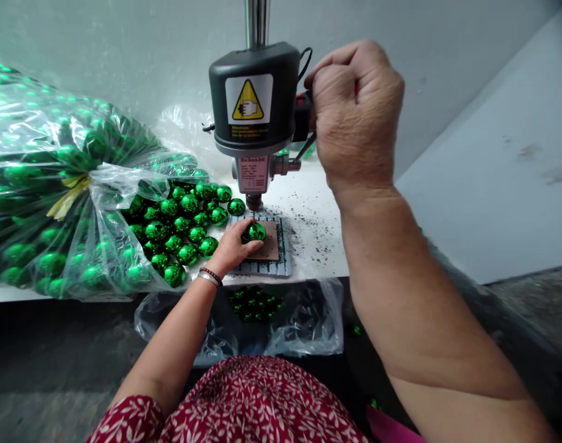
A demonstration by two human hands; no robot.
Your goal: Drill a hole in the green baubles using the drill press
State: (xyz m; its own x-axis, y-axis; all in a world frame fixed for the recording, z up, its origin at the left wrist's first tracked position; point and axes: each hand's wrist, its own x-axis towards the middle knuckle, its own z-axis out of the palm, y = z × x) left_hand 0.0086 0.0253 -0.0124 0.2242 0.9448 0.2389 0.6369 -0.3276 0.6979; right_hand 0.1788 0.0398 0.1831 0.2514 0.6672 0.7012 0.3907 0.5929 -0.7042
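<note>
My left hand (235,247) grips a shiny green ball (257,232) between thumb and fingers, on a brown square pad (270,243) over the drill's grey slotted base (283,264). Right above the ball is the thin bit of a small bench drill (254,104); I cannot tell whether the bit has entered it. My right hand (359,111) is closed in a fist at the right side of the drill head, round a feed lever (305,146) whose grip is mostly hidden by the fingers.
Loose green balls (182,224) crowd the table left of the base. A large tied plastic bag (64,178) of green balls stands at far left. Dark shavings (311,227) litter the white table. Below its front edge an open plastic bag (304,320) holds more balls.
</note>
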